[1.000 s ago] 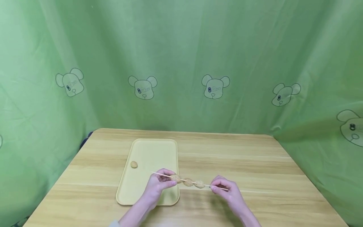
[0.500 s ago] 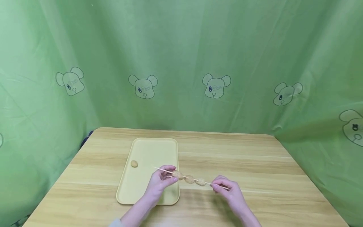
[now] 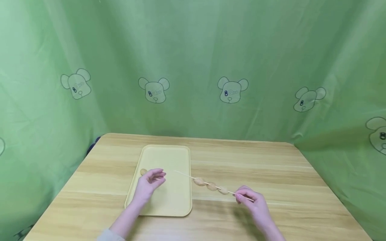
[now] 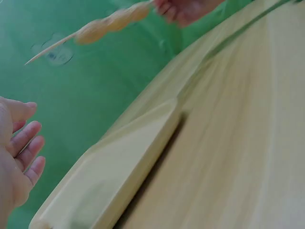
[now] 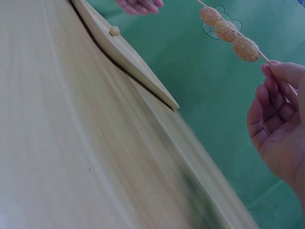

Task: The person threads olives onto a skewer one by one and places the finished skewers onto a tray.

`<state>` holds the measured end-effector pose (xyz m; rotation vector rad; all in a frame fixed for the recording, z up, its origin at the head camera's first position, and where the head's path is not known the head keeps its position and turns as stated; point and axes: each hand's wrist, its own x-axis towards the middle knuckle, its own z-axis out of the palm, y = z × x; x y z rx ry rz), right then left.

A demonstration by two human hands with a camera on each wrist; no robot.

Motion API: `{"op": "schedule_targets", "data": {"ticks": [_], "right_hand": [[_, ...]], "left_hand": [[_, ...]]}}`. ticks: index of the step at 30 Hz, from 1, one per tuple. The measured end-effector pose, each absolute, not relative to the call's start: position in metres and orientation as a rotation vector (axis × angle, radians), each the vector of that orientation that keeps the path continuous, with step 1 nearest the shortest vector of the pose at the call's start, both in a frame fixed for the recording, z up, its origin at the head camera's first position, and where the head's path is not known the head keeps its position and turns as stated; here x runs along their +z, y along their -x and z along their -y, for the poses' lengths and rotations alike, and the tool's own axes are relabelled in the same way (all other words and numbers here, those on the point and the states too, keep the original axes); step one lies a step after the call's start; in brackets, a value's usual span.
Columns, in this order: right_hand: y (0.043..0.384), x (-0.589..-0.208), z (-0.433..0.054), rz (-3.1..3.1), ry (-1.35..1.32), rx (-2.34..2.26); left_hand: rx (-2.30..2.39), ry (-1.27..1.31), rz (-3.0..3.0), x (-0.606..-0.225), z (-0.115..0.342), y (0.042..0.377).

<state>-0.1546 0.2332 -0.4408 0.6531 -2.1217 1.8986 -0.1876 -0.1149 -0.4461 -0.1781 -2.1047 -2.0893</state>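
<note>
My right hand (image 3: 252, 202) pinches the lower end of a thin wooden skewer (image 3: 184, 174) between thumb and fingers. Three brown, rough-skinned balls (image 5: 226, 31), like meatballs, are threaded along it, and its bare pointed tip slants up to the left, above the tray. Nothing lies in my left hand (image 3: 145, 189), whose fingers are loosely bent with the thumb apart. It hovers over the left half of the pale yellow tray (image 3: 175, 204). Just beyond those fingers one loose ball (image 3: 143, 171) sits on the tray, partly covered by the hand in the head view.
The tray rests on a wood-grain table (image 3: 241, 160), left of its middle. Green curtains (image 3: 193, 50) printed with bear heads surround the table at the back and both sides.
My left hand has let go of the skewer and moved left towards the loose ball. The right hand has shifted slightly right with the skewer and its balls.
</note>
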Motion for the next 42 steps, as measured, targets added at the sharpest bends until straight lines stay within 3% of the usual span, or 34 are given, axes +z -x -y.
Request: {"op": "schedule_targets", "data": {"ticks": [18, 42], "right_hand": [[0.153, -0.447, -0.243, 2.136, -0.618, 1.881], [0.155, -0.447, -0.242, 2.172, -0.537, 1.908]], "left_hand": [[-1.890, -0.060, 2.353, -0.460, 0.191, 0.219], [-1.485, 0.108, 2.643, -0.484, 0.198, 0.250]]}}
